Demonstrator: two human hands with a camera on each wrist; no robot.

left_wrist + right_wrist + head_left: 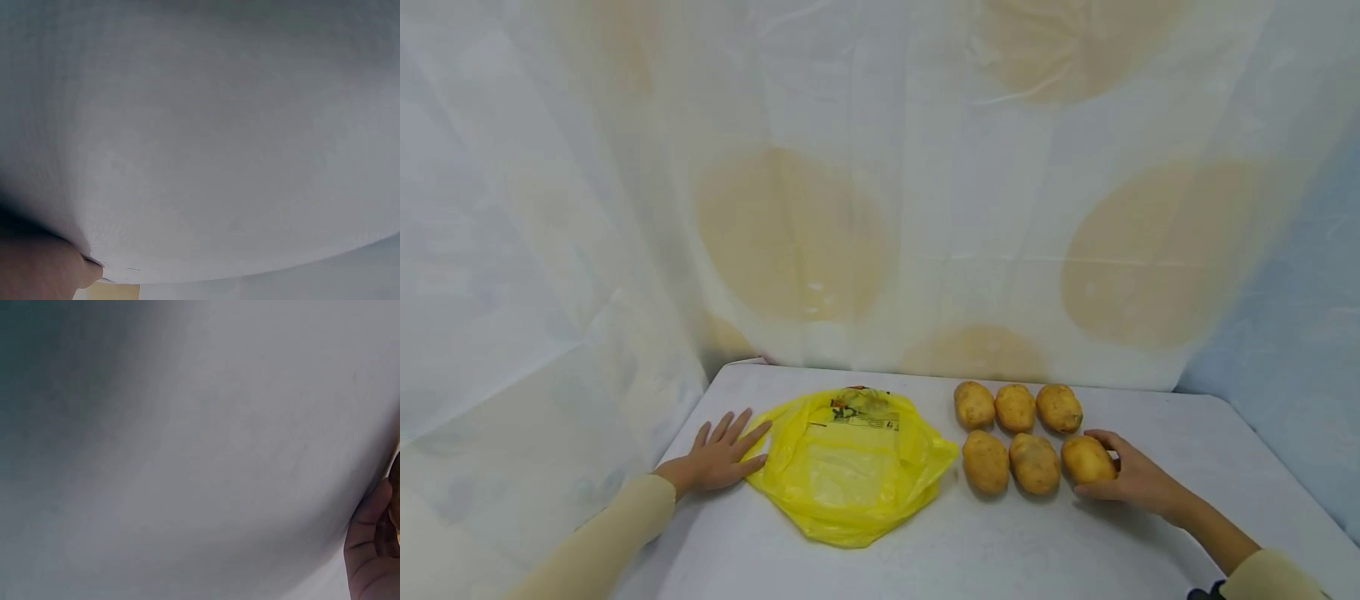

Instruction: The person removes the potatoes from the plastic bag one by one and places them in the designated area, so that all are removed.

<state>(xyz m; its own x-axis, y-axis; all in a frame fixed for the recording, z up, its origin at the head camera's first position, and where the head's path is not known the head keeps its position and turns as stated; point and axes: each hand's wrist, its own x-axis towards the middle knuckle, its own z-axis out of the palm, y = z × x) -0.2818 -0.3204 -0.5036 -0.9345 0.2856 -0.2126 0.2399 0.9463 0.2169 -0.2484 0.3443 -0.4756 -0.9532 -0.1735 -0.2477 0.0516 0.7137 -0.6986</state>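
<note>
My right hand (1138, 482) grips a potato (1087, 460) at the right end of the front row, thumb on its near side and fingers on its far side. In the right wrist view only part of that hand (370, 550) and a sliver of the potato (395, 494) show, at the right edge. Fingers spread, my left hand (718, 454) rests on the table with its fingertips at the left edge of a crumpled yellow plastic bag (850, 471). The left wrist view catches just a bit of the left hand (47, 272) in the lower corner.
Two more potatoes, one (1034, 463) beside the held one and another (986, 462) near the bag, make up the front row. Behind them lie three potatoes (1015, 407). The white table (970, 550) meets a hanging spotted sheet (970, 208) at its back edge.
</note>
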